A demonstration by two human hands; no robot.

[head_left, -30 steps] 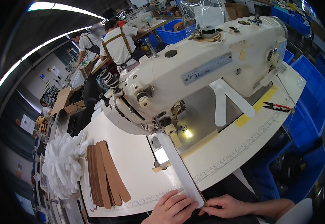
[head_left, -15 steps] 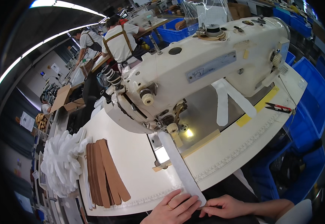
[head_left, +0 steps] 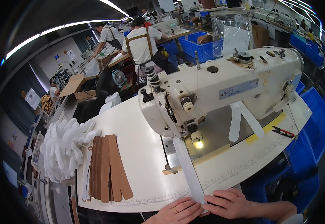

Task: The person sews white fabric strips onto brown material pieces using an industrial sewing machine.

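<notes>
At five o'clock, left hand (head_left: pixel 182 211) and right hand (head_left: pixel 227 203) pinch the strip (head_left: pixel 187 166) by its near end; it reaches the machine (head_left: pixel 203 87) at two. Uneven pulling could skew it.

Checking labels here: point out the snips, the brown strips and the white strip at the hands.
Snips (head_left: pixel 286 133), head view: red handle.
Brown strips (head_left: pixel 105 168), head view: middle of the pile.
White strip (head_left: pixel 189 170), head view: mid-length.

My fisheye view looks down from the wearer's head, close above both hands (head_left: pixel 227 203). It faces a white sewing machine (head_left: pixel 207 86).
</notes>
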